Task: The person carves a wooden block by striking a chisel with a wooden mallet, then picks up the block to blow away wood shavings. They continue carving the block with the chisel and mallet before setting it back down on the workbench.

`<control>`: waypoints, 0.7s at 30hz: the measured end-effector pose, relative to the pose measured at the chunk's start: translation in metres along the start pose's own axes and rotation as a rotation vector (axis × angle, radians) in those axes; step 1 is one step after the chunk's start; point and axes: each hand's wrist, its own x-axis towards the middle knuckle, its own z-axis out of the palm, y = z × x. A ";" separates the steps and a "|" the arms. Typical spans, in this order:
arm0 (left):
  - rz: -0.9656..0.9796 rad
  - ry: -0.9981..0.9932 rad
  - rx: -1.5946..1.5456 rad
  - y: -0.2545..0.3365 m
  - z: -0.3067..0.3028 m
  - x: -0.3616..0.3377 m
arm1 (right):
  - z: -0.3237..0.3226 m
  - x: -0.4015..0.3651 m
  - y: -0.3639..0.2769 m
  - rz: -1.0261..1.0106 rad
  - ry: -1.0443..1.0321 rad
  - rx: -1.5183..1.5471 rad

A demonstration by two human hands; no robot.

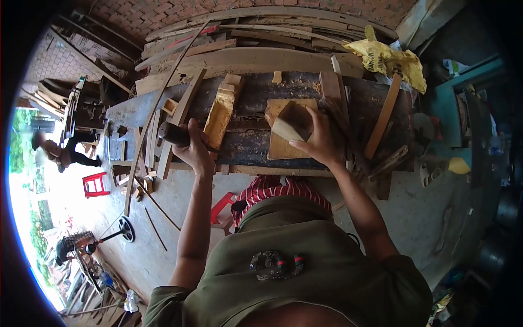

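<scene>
My left hand (194, 148) is closed around a dark, round-headed tool like a mallet (173, 133), held over the front edge of the dark workbench (250, 143). My right hand (320, 139) grips a small wooden block (290, 124) that rests on a flat square board (283, 146) on the bench. A rough carved piece of pale wood (220, 113) lies between the two hands, just right of the mallet.
Long planks and curved strips (239, 46) are stacked behind the bench against a brick wall. A yellow bag (388, 60) lies at the back right. A slat (383, 115) leans on the bench's right end. A red stool (95, 184) and another person (61, 152) are at far left.
</scene>
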 end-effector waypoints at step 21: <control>0.006 -0.186 -0.016 -0.009 0.015 0.014 | 0.025 -0.028 -0.023 0.150 0.218 -0.280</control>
